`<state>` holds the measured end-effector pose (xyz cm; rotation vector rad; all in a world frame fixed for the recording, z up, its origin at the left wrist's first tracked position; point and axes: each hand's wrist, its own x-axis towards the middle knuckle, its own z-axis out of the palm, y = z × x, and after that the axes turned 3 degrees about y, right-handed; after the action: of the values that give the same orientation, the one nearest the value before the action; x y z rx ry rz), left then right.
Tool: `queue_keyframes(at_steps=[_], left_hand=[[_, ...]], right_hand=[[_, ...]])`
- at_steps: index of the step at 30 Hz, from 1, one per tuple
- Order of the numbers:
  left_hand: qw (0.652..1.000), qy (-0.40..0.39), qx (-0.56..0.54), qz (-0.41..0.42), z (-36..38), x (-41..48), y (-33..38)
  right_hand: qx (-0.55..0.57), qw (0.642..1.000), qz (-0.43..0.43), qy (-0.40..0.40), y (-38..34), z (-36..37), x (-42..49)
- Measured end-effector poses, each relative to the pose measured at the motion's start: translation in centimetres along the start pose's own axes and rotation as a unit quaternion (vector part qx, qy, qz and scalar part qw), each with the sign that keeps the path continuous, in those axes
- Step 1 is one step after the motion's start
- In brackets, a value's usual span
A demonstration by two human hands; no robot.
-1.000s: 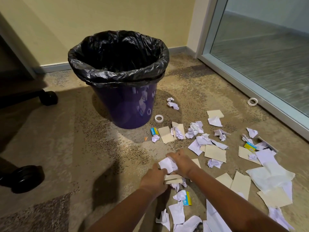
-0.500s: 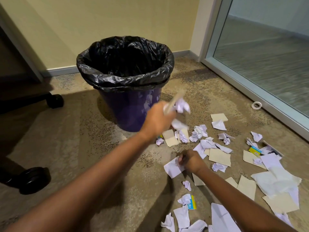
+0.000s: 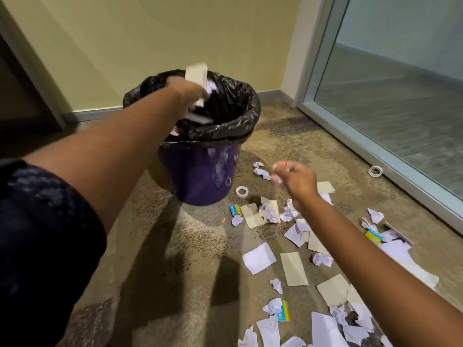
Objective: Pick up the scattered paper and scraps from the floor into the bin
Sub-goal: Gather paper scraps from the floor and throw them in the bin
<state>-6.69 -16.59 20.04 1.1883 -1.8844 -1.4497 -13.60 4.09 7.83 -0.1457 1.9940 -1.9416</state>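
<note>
Over the bin (image 3: 200, 176) the left grip (image 3: 186, 90) is clamped on a wad of paper and card (image 3: 196, 72), while right of the bin the right grip (image 3: 297, 181) pinches a small scrap (image 3: 275, 181), and a fast, off-centre release could spill pieces onto the floor (image 3: 175, 246).

The left arm (image 3: 112, 151) is stretching far forward, nearly straight, with a dark sleeve (image 3: 37, 221) covering its upper part. The left hand (image 3: 186, 88) is showing blurred, its back turned up and its fingers curling round a bundle of paper (image 3: 196, 71) that is sticking out above it. The right arm (image 3: 375, 259) is extending forward at a lower level. The right hand (image 3: 297, 182) is hanging in the air, its fingers curling inward and pinching a small white scrap (image 3: 275, 181).
</note>
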Motion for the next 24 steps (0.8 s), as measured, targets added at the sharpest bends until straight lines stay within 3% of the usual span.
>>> queue_keyframes(at_steps=[4, 7, 10, 14, 17, 19, 21, 24], left_hand=[[0.983, 0.021, 0.180, 0.009, 0.6, -0.7, -2.3], [0.967, 0.076, 0.218, 0.109, 1.4, -2.4, -2.9], [0.938, 0.138, 0.218, 0.231, 2.3, -4.1, -3.7], [0.889, 0.167, 0.208, 0.373, 3.1, -7.1, -5.9], [0.843, 0.118, 0.253, 0.459, 3.7, -8.3, -8.9], [0.829, 0.117, 0.272, 0.475, 4.0, -8.7, -11.2], [0.812, 0.118, 0.292, 0.492, 4.5, -9.0, -13.9], [0.790, 0.064, 0.356, 0.495, 6.3, -9.6, -18.0]], right_hand=[[0.065, 0.994, -0.085, 0.001, -7.3, 3.0, 0.5], [0.044, 0.986, -0.162, -0.020, -10.9, 6.5, 1.0], [-0.075, 0.970, -0.232, -0.021, -11.6, 10.0, 1.8], [-0.307, 0.901, -0.286, -0.108, -10.2, 12.1, 2.8], [-0.358, 0.849, -0.354, -0.163, -9.4, 11.5, 2.5], [-0.384, 0.806, -0.423, -0.153, -8.7, 10.0, 1.7], [-0.343, 0.812, -0.458, -0.117, -7.3, 7.9, 1.0], [-0.266, 0.866, -0.420, -0.046, -3.8, 4.2, 0.1]])
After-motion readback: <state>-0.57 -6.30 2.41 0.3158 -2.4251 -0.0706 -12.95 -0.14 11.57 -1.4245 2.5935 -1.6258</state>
